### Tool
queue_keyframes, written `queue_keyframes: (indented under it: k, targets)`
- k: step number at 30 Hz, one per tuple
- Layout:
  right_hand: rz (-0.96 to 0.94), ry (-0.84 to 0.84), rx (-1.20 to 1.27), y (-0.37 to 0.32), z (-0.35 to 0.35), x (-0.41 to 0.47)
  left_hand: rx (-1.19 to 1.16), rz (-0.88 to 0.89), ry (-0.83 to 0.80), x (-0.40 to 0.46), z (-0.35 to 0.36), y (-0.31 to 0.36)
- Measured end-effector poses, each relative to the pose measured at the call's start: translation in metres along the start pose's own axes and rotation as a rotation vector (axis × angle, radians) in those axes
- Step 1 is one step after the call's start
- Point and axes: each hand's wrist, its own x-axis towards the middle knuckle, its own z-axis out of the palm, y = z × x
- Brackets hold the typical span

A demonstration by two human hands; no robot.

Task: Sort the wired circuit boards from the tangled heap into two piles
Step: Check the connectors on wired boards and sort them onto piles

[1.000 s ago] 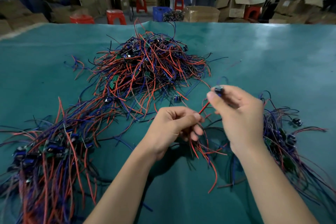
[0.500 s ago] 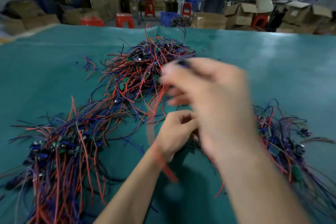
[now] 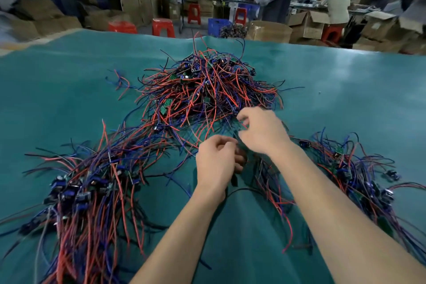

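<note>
Wires [image 3: 272, 193] trail from both curled hands' grip, left [image 3: 216, 159], right [image 3: 262, 131], boards hidden

A workshop is seen beyond the teal table [image 3: 345, 99], crowded with cardboard boxes [image 3: 269, 31], red stools [image 3: 163, 27] and a blue crate [image 3: 217, 26].

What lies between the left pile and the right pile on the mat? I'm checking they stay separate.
In the head view, both hands, left and right, work there over loose red and dark wires on the green mat, between left pile and right pile.
</note>
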Motion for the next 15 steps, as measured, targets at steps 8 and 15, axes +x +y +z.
queue_keyframes:
  k: [8,15]
  targets:
    - [-0.025,0.187,0.256,0.036,0.008,-0.011,0.041,0.013,-0.013,-0.002,-0.002,0.002]
    - [0.194,0.075,1.498,0.04,-0.019,-0.063,-0.037,0.011,-0.252,-0.007,-0.002,0.008]
